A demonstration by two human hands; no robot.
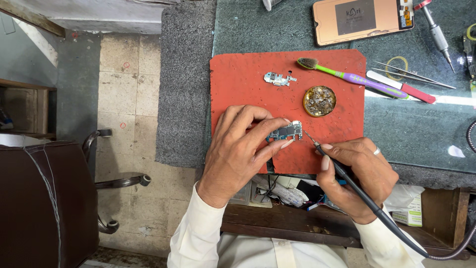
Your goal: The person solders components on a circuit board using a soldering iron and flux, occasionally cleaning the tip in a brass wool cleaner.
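The left hand [238,151] pins a small circuit board [284,132] flat on the red mat [238,79], fingers closed on its edges, steadying it while the right hand [359,171] grips a soldering iron [342,171] pen-style, tip beside the board

One mat [238,89], two boards [285,132] [278,78], one toothbrush [347,75], one tin [319,101], one phone [362,21], one screwdriver [436,32], one tweezers [416,77].

I'm looking at a small phone-repair workshop: a red work mat [238,79] mid-frame, an opened phone [362,20] with screwdriver [436,32] and tweezers [414,75] upper right, a worn tiled floor [124,99] left.
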